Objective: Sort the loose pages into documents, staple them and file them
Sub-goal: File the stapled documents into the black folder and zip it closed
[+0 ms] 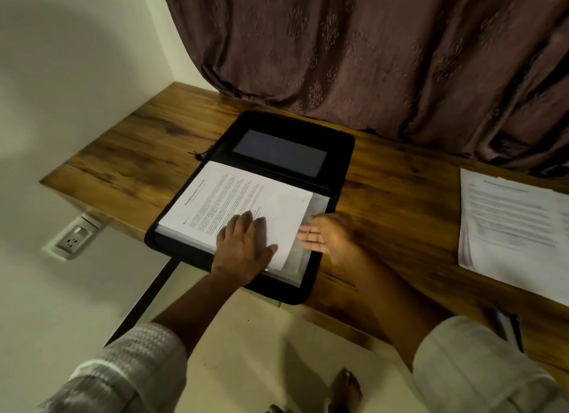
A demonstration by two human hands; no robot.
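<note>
Filing step. Left hand (243,243) flat, fingers straight, pressing document (234,200) onto clear sleeve (297,257) in open folder (341,154). Right hand (329,234) spread at sleeve edge (blurred), gripping nothing. Next, likely: slide document fully in. More pages (511,225) wait far right.

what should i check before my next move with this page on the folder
1. Black folder open on the desk: ok.
2. Left hand flat on the printed page: ok.
3. Right hand, fingers straight, at the clear sleeve edge: ok.
4. Page fully inside the sleeve: cannot tell.
5. Page stapled: cannot tell.
6. All pages filed: not ok, a paper stack lies to the right.
</note>
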